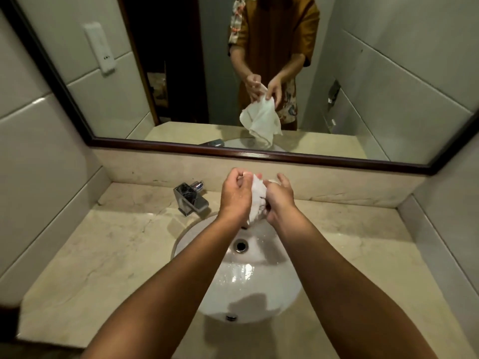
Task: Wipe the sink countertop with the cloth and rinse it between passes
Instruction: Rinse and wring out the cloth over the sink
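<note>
Both hands hold a crumpled white cloth [256, 196] above the back edge of the round white ceramic sink basin [248, 281] — the left hand [234, 195] has its fingers curled round the cloth's left side, and the right hand [281, 200] has its fingers clamped on the cloth's right side. The cloth is bunched between the two palms, and its lower end hangs over the basin. The basin's inside looks wet around the metal drain [241, 246]. A square chrome tap [190, 198] stands on the beige marble worktop [103, 255] just left of the hands — the dark-framed wall mirror [181, 149] above reflects the cloth
</note>
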{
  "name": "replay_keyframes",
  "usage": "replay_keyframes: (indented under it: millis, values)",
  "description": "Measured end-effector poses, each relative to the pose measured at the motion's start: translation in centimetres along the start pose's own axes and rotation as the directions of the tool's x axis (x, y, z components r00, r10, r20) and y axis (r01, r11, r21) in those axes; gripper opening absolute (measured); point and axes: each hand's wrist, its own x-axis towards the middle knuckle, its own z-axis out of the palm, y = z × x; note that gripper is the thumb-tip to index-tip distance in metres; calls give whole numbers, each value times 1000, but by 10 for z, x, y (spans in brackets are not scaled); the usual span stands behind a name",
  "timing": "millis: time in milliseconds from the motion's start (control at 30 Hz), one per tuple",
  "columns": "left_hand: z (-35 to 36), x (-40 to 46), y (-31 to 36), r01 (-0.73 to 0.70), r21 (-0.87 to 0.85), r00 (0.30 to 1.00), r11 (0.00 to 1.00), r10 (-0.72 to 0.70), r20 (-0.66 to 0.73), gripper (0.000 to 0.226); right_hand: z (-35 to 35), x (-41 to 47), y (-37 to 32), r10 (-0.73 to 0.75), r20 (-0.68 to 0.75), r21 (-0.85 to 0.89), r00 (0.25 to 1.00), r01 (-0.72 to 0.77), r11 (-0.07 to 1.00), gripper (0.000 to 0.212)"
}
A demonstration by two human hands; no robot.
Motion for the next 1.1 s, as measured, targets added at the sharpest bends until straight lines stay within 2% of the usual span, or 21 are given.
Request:
replay_keyframes:
  millis: [100, 167, 233, 300, 367, 433, 567, 667, 700, 800, 833, 900, 967, 1033, 1100]
  values:
    - [9, -6, 29, -74, -30, 997, 997, 74, 6, 17, -6, -24, -11, 41, 118, -112, 992, -28, 993, 19]
    - [12, -8, 50, -109, -41, 994, 993, 108, -17, 19, -11, -33, -19, 60, 193, -152, 979, -31, 988, 18]
    - [13, -6, 66, -135, -45, 990, 990, 134, -35, 19, -22, -38, -25, 83, 284, -251, 955, -10, 968, 27]
    - [14, -5, 82, -161, -49, 987, 986, 160, -32, 17, -35, -42, -33, 25, 324, -410, 946, 116, 905, 36]
    - [18, -7, 97, -204, -17, 979, 979, 203, -18, 15, -44, -39, -37, -134, 362, -570, 923, 332, 751, 35]
    - [22, -12, 108, -248, 30, 969, 968, 249, -10, 14, -53, -37, -40, -263, 402, -612, 877, 471, 635, 34]
    - [26, -27, 124, -288, 69, 956, 955, 291, -32, 17, -57, -44, -44, -223, 587, -484, 778, 558, 674, 59]
    - [24, -35, 136, -316, 79, 945, 946, 321, -68, 17, -54, -53, -39, -240, 698, -415, 675, 654, 632, 78]
    - [23, -36, 139, -336, 82, 938, 938, 341, -63, 17, -51, -56, -37, -260, 698, -437, 667, 685, 582, 86]
    - [18, -40, 146, -394, 171, 912, 903, 407, -52, 18, -40, -59, -38, -324, 683, -575, 655, 755, 314, 103]
    - [15, -40, 150, -397, 167, 909, 902, 412, -60, 18, -35, -61, -41, -342, 679, -572, 650, 760, 308, 103]
    - [9, -37, 160, -404, 115, 906, 908, 414, -86, 19, -29, -66, -49, -358, 681, -490, 638, 762, 424, 96]
    - [2, -35, 171, -422, 91, 897, 902, 430, -101, 20, -22, -73, -55, -375, 683, -433, 627, 760, 484, 84]
    - [-2, -32, 181, -437, 65, 894, 897, 442, -76, 19, -16, -74, -60, -388, 656, -419, 647, 740, 526, 80]
    - [-8, -31, 192, -438, 18, 897, 899, 438, -51, 15, -4, -70, -57, -374, 635, -413, 676, 706, 575, 86]
